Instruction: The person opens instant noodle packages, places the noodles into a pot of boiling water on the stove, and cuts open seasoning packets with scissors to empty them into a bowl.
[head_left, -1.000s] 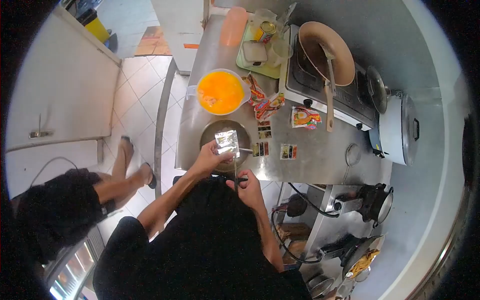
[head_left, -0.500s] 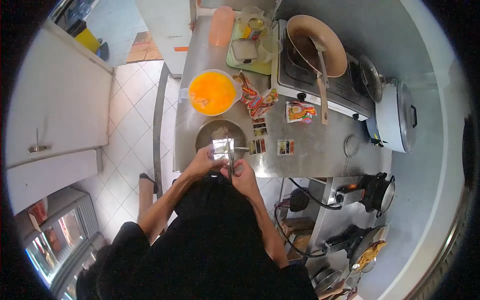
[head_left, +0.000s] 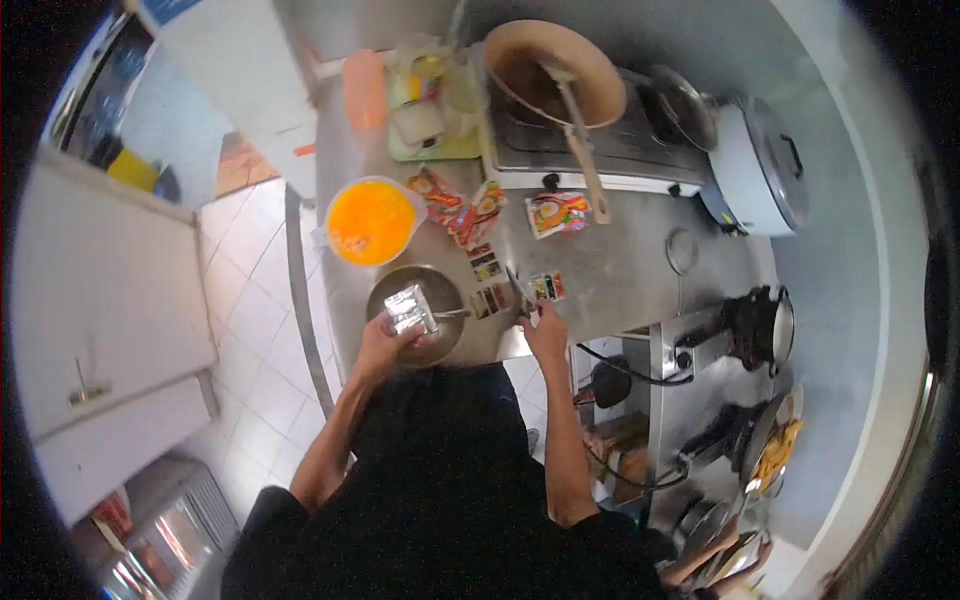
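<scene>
My left hand (head_left: 383,347) pinches a shiny silver foil sachet (head_left: 408,308) above a metal mixing bowl (head_left: 441,285). A spoon handle (head_left: 455,313) sticks out over the bowl's right side. Scissors (head_left: 519,288) are in my right hand (head_left: 545,335), at the counter to the right of the bowl. Their blades point away from me, close to a dark seasoning sachet (head_left: 549,287). More sachets (head_left: 485,264) lie between bowl and scissors. Beyond the bowl stands a plastic jug of orange beaten egg (head_left: 370,222). The bowl's contents are mostly hidden.
Torn noodle packets (head_left: 470,215) and another packet (head_left: 558,213) lie on the steel counter (head_left: 630,265). Behind are a stove with a frying pan (head_left: 600,80), a green tray (head_left: 440,150) and a white rice cooker (head_left: 755,170). A co-worker's hands (head_left: 715,548) show at lower right.
The scissors were at the foil sachet over the bowl; my right hand has carried them right, toward the loose sachets. My left hand still holds the foil sachet. The camera view has shifted.
</scene>
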